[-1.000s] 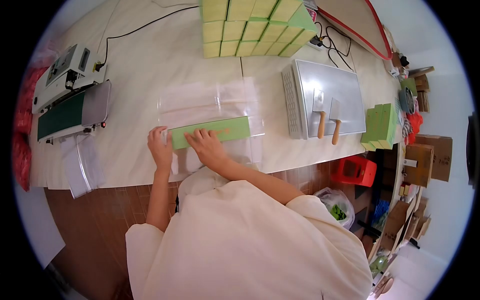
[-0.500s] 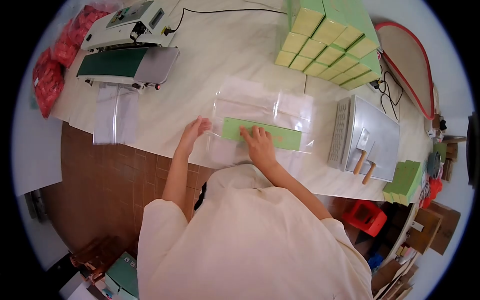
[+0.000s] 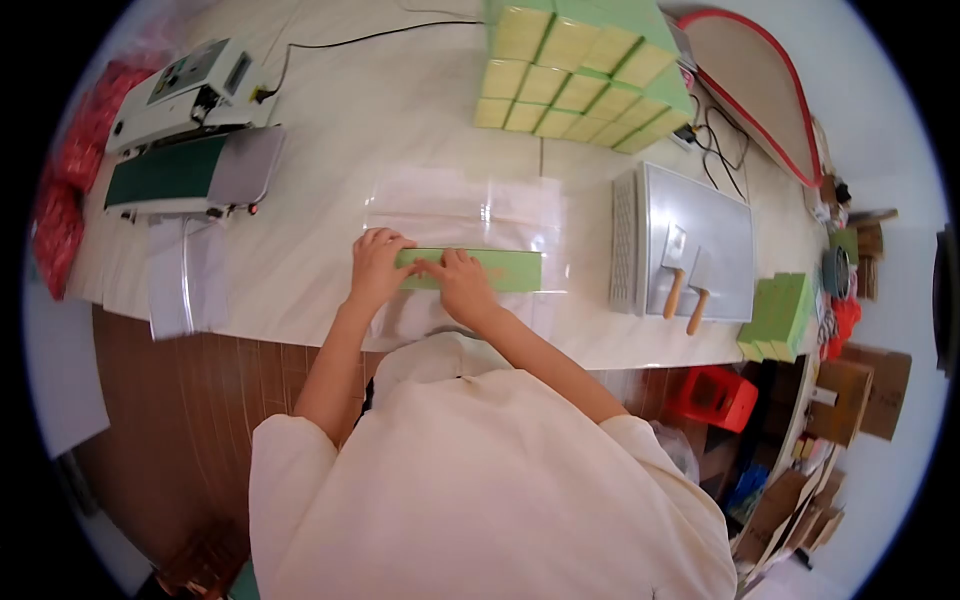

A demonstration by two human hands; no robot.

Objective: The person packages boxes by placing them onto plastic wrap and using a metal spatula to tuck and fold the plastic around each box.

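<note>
A long, flat green box (image 3: pixel 515 270) lies on clear plastic sheeting (image 3: pixel 430 205) spread over the table near its front edge. At the box's left end, my left hand (image 3: pixel 378 268) has its fingers bent over the end and its thumb on the near side. My right hand (image 3: pixel 465 288) rests palm down across the middle of the box, fingers curled towards the far edge. Its thumb points left, close to my left thumb; whether the two touch, I cannot tell. Part of the plastic lies under my forearms.
At the left stands a sealing machine (image 3: pixel 180 100) with a green belt, a clear plastic sheet (image 3: pixel 190 275) hanging in front of it. Green boxes (image 3: pixel 575 90) are stacked at the back. To the right, two wooden-handled scrapers (image 3: pixel 675 265) lie on a metal case (image 3: pixel 715 225).
My left hand has come from beside the box onto its left end. My right hand has slid towards the left end. The whole view has shifted as the head moved.
</note>
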